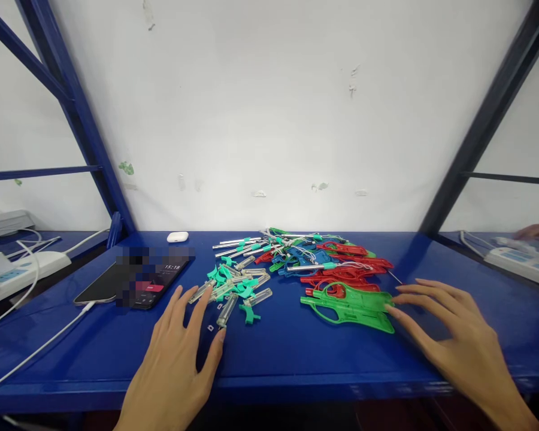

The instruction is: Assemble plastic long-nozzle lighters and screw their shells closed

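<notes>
My left hand [175, 347] hovers at the near side of a small heap of clear plastic tubes and teal clips [250, 315], fingers apart, its thumb tip close to or touching one clear tube [227, 310]. At the right, my right hand [449, 329] has its fingers spread, their tips at the wide end of a green plastic lighter shell half [354, 304]; whether they touch it I cannot tell. Behind that shell lie several red shell halves [368, 266] and blue ones [296, 261]. Metal rods with teal parts and white wires [240, 242] are piled at the back.
Two phones [103, 284] lie on the left of the blue table [278, 359], one plugged to a white cable [40, 350]. A white earbud case [177, 237] sits near the wall. White power strips [521, 263] flank both sides. Another person's hand [536, 233] shows far right.
</notes>
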`<state>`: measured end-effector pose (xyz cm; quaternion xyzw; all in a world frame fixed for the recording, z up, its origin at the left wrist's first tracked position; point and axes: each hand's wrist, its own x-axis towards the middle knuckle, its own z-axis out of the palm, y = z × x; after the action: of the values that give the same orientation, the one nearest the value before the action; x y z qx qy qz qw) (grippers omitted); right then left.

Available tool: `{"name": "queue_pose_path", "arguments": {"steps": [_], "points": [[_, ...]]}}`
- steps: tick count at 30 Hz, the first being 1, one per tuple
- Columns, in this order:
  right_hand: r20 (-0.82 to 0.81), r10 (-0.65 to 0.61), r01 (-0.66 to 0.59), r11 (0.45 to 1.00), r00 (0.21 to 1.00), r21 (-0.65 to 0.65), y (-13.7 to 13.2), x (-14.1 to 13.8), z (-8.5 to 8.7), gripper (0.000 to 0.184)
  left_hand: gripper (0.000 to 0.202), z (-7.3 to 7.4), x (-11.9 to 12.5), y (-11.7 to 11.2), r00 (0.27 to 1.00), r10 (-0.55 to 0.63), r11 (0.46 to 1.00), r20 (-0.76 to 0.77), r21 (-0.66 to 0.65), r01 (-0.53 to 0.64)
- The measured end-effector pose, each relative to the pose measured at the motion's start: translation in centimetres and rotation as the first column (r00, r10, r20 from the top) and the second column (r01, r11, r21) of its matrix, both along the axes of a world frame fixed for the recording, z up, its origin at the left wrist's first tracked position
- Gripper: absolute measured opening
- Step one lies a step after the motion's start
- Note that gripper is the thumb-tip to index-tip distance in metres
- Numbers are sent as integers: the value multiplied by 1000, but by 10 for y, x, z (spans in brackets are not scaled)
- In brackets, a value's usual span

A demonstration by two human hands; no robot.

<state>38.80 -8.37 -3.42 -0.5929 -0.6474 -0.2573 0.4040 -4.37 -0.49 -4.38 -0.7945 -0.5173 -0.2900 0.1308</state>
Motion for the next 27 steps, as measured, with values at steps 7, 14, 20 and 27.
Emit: {"name": "queue_pose_path", "arguments": {"steps": [7, 14, 20, 27], "points": [[39, 138, -134, 987, 990, -86, 0, 5, -1, 31, 57, -1, -1, -1, 1000, -2, 1000, -10, 15, 2], [47, 224, -211, 957, 973, -199, 1, 7, 0, 31, 51, -2, -2, 2, 999, -36, 999, -9, 41, 36], [23, 285, -270, 927, 958, -260, -1, 1, 7, 28, 50, -1, -2, 4, 998, -56, 996, -4, 71, 56], [-54, 384, -377, 857, 922, -351, 0, -52, 4, 15, 47, -1, -2, 3, 997, -72, 990, -17, 119, 73]]}}
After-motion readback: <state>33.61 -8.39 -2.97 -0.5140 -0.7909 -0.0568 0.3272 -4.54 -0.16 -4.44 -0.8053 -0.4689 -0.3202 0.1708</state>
